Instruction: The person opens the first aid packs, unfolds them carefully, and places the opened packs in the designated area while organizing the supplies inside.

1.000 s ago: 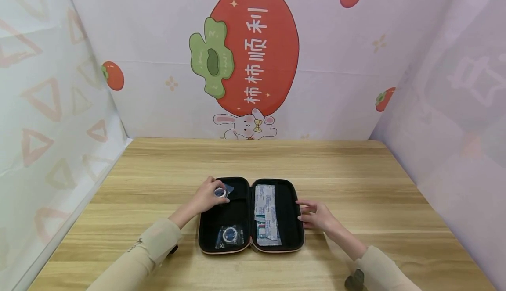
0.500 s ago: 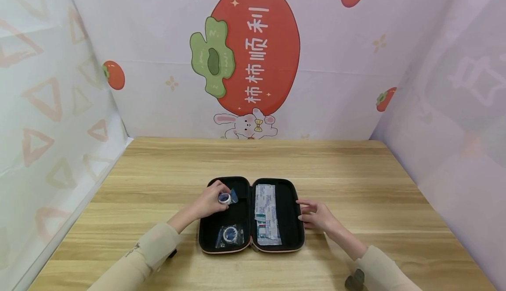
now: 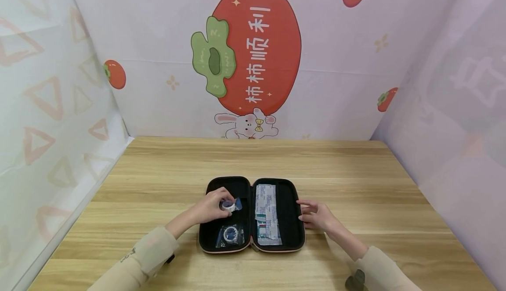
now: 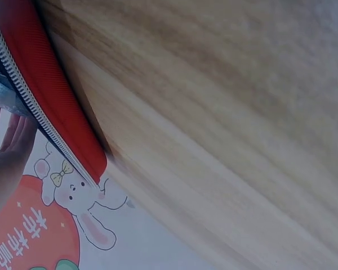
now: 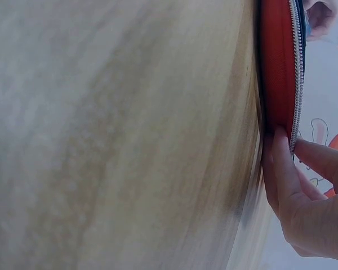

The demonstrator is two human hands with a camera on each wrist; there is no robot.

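A black-lined zip case [image 3: 225, 227] with a red outer shell lies unfolded on the table. Over its left half, my left hand [image 3: 213, 205] pinches a small white roll, seemingly tape, in a clear bag [image 3: 228, 206]. Below that hand a second bagged roll [image 3: 230, 234] rests in the same half. The right half holds long white printed packets [image 3: 265, 212], with a smaller green-and-white packet [image 3: 261, 226] partly under them. At the case's right edge my right hand [image 3: 318, 215] grips the rim; in the right wrist view its fingers [image 5: 284, 163] press the red side near the zipper.
The wooden table [image 3: 356, 172] extends around the case on all sides. A printed cloth [image 3: 328, 98] hangs behind it, with further cloths at left and right. Dark wrist devices [image 3: 354, 280] sit at the sleeves.
My left hand has drawn the bagged roll from the upper left of the case toward its middle, nearer the second roll. The right hand stays at the rim.
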